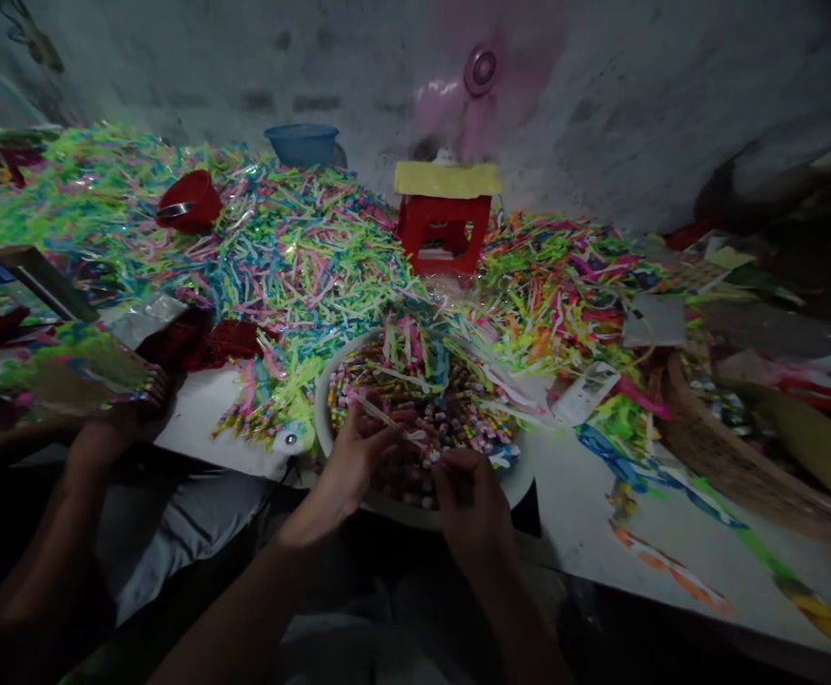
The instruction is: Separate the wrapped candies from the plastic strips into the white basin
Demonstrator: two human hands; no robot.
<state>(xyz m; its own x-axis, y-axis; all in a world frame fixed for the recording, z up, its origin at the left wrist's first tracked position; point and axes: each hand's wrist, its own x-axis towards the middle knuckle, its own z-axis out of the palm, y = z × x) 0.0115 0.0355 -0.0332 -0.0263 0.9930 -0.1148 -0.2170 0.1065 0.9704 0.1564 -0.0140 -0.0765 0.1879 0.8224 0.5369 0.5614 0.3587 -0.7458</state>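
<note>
A round pale basin [324, 419] stands at the table's front edge, full of small multicoloured beaded pieces [458, 409]. Over its left front part, my left hand [354, 466] is closed around a thin pale pink strip [379, 409], whose end points up and left. Just to the right, my right hand [476, 490] is pinched at the basin's front, its fingertips beside small whitish pieces [430, 457]. What those fingertips hold is too small and dark to make out. The two hands are close together but apart.
Heaps of colourful strips [301, 257] cover the table's back. Among them stand a red stool [444, 233], a red bowl [190, 202] and a blue basin [303, 145]. At left, another person's hand [111, 428] is by a bundle of strips. A brown tray edge [729, 447] lies right.
</note>
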